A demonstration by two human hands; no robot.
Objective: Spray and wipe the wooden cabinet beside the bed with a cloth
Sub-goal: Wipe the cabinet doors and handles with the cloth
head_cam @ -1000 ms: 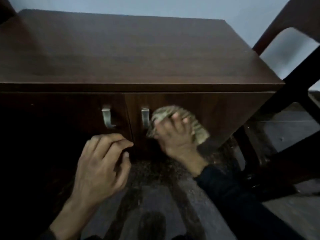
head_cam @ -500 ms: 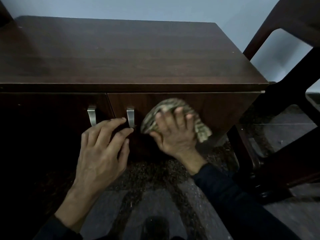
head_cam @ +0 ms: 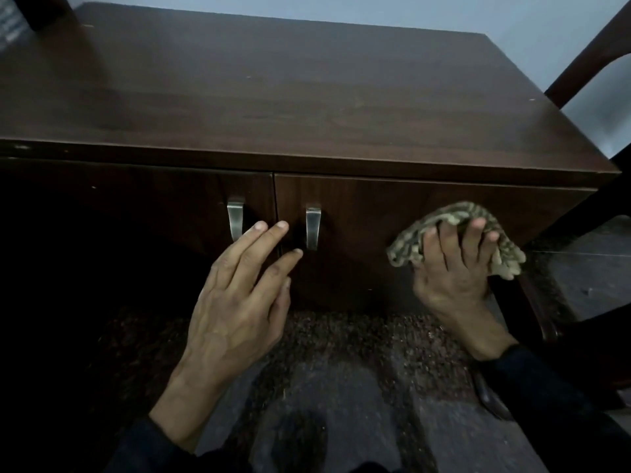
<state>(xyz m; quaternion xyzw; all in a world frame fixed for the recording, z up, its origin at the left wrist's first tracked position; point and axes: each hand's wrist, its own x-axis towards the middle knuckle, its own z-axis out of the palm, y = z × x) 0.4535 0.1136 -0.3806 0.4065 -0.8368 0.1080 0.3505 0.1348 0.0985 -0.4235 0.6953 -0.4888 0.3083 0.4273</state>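
The dark wooden cabinet (head_cam: 307,97) fills the upper view, with two front doors and two metal handles, the left handle (head_cam: 235,218) and the right handle (head_cam: 313,227). My right hand (head_cam: 454,278) presses a crumpled green-beige cloth (head_cam: 413,240) against the right door, near that door's outer edge. My left hand (head_cam: 239,302) is flat with its fingers spread, the fingertips resting on the seam between the doors, between the two handles. No spray bottle is in view.
A dark wooden chair frame (head_cam: 590,49) stands close to the cabinet's right side. Speckled stone floor (head_cam: 341,353) lies below the doors. The area left of the cabinet front is in deep shadow.
My right hand has slid the cloth to the right across the right door, away from the handle. My left hand has uncurled and moved up to the door seam.
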